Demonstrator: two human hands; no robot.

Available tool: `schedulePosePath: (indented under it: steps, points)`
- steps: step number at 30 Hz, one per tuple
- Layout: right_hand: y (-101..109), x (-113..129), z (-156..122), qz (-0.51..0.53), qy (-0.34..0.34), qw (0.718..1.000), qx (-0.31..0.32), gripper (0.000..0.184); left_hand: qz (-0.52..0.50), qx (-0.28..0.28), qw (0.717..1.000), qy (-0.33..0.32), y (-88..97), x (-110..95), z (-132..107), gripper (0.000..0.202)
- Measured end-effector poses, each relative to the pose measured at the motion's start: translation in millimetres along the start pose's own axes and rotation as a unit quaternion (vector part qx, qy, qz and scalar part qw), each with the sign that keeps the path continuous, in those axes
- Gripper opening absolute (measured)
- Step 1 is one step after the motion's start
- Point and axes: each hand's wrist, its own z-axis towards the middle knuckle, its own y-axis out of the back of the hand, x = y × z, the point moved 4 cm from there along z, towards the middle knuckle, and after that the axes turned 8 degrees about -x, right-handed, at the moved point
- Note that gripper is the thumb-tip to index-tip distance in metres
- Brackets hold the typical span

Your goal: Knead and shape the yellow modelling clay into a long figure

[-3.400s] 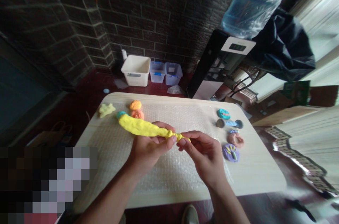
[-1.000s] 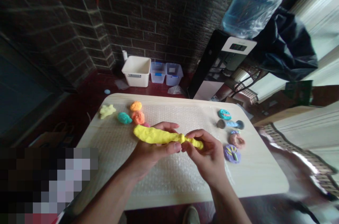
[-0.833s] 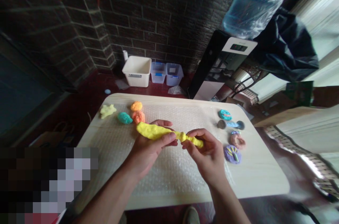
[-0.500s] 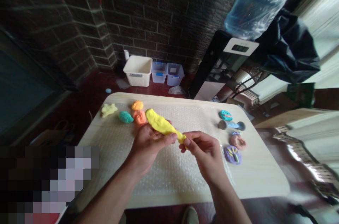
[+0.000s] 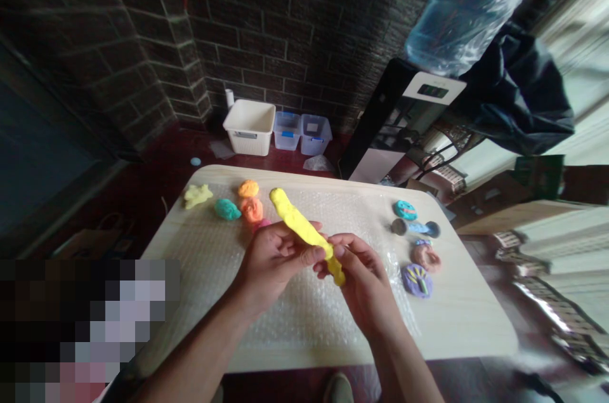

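Two grips on my feed: left hand point(image 5: 273, 257) closed around a yellow clay roll point(image 5: 299, 223), right hand point(image 5: 362, 282) pinching its lower end, above bubble wrap point(image 5: 304, 327).

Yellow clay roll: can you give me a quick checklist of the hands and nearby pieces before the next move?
1. Left hand, fingers around the yellow clay roll: ok.
2. Right hand, fingers pinching the roll's lower end: ok.
3. Roll in one piece: ok where visible; the part under the fingers is hidden.
4. Roll's upper end apart from the orange clay lump: ok.
5. Purple clay disc apart from the right hand: ok.
6. Fingers free of clay residue: cannot tell.
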Motion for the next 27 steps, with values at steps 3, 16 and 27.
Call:
schedulePosePath:
  steps: [3,16,27]
  points:
    - [5.5,9.1,0.6,-0.091,0.077,0.993,-0.017,0.013,0.033,-0.006,0.999,-0.016,1.0,-0.1,0.1,0.032]
    - [8.3,15.2,-1.2,-0.165,0.150,0.975,0.023,0.008,0.086,0.024,0.995,-0.037,-2.8,3.3,-0.7,0.021]
    - [7.1,18.6,-4.2,-0.256,0.225,0.938,0.059,0.020,0.117,0.005,0.990,-0.078,-1.2,2.9,-0.7,0.019]
